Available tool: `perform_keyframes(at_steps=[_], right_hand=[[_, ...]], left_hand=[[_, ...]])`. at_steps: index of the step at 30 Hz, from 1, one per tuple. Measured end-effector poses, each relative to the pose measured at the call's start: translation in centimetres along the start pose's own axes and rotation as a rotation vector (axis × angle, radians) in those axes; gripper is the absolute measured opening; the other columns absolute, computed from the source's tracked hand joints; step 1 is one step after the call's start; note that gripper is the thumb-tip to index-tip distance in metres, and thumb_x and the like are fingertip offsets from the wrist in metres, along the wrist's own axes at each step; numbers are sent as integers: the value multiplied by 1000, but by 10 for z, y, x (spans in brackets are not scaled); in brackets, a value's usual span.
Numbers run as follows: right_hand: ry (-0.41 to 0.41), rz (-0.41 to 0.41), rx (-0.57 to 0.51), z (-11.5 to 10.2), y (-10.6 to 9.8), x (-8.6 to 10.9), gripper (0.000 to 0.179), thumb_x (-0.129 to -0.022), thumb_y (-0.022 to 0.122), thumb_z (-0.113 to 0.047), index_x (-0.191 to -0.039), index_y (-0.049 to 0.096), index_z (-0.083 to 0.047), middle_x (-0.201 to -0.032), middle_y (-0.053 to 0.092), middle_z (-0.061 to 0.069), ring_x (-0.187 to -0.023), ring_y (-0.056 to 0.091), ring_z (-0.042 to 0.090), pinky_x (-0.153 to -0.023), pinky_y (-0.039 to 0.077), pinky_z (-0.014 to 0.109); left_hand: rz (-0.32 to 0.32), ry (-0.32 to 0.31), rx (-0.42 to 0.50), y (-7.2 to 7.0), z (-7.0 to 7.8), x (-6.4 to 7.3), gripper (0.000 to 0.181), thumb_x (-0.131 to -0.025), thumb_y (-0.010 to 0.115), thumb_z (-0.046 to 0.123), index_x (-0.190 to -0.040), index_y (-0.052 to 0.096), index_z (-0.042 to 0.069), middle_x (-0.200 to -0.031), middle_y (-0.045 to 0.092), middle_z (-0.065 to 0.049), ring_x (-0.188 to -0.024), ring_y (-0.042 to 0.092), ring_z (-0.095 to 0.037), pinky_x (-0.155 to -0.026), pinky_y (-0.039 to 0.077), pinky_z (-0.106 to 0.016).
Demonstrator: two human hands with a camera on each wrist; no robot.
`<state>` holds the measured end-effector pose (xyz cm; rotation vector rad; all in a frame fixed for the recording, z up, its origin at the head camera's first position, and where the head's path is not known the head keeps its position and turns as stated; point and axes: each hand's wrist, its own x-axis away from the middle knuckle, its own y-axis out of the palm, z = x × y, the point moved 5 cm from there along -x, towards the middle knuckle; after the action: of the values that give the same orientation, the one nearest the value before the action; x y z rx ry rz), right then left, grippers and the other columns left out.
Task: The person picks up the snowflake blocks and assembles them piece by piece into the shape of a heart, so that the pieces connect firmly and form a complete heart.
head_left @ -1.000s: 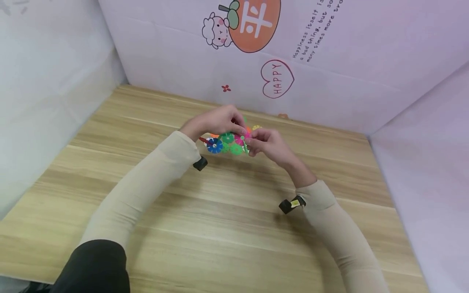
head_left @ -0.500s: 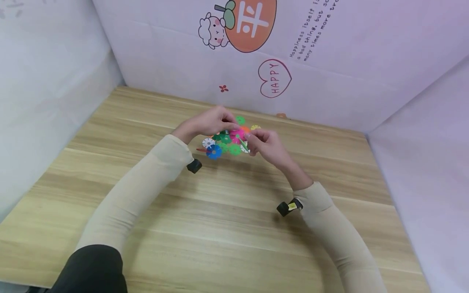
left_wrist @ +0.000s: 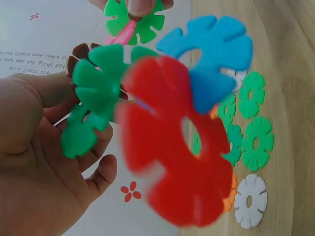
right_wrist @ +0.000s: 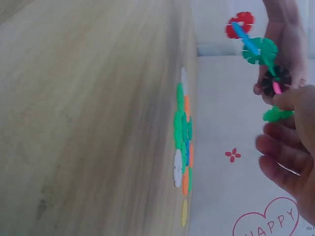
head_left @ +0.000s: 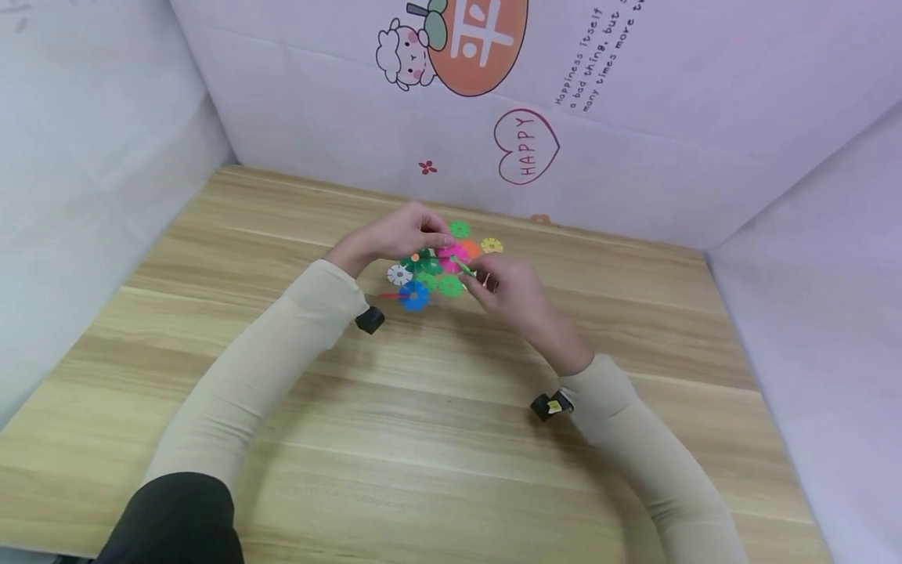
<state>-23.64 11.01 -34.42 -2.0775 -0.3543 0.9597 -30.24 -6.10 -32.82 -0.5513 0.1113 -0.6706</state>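
Slotted plastic snowflake discs are joined in a chain between the hands. A red disc hangs at one end, followed by a blue disc and green discs. A dark disc lies beside the left fingers, and a pink disc comes after it. My left hand grips the chain around its dark and green part. At the other end, my right hand pinches a light green disc, which is fitted to the pink one.
Loose discs lie on the wooden table beneath the hands, among them a white disc, a green disc and a yellow disc. Behind them rises a printed white wall.
The blue and red end has swung slightly downward, and the left hand has shifted left. My right hand has drawn back a little from the pink disc, still pinching the light green one.
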Motion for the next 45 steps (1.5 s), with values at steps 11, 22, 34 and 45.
perform_keyframes(at_steps=[11,22,34,45], right_hand=[[-191,103,234,-7,3,4,22,-91,74,-5,-76,58,-3,-70,58,7,-58,49,21,-52,43,31],[-85,123,121,-1,0,7,19,-89,72,0,-75,59,-1,-64,57,7,-55,53,18,-50,46,28],[-3,122,150,-8,4,7,21,-90,72,-2,-72,61,0,-57,55,5,-46,48,13,-43,40,23],[-60,153,150,-10,5,10,15,-91,71,0,-78,62,2,-59,57,6,-47,51,14,-44,44,24]], left_hand=[[-25,-26,45,3,0,-1,16,-99,67,14,-102,77,3,-90,72,-7,-78,59,-20,-74,50,-37],[124,-89,113,-5,-6,3,15,-97,69,14,-104,76,2,-98,73,-9,-92,63,-24,-80,51,-32],[106,-44,115,-2,2,2,14,-97,69,12,-100,77,2,-93,73,-8,-84,62,-19,-76,51,-30],[103,-48,104,-4,2,5,13,-97,69,11,-101,77,2,-93,74,-8,-83,63,-20,-75,52,-30]])
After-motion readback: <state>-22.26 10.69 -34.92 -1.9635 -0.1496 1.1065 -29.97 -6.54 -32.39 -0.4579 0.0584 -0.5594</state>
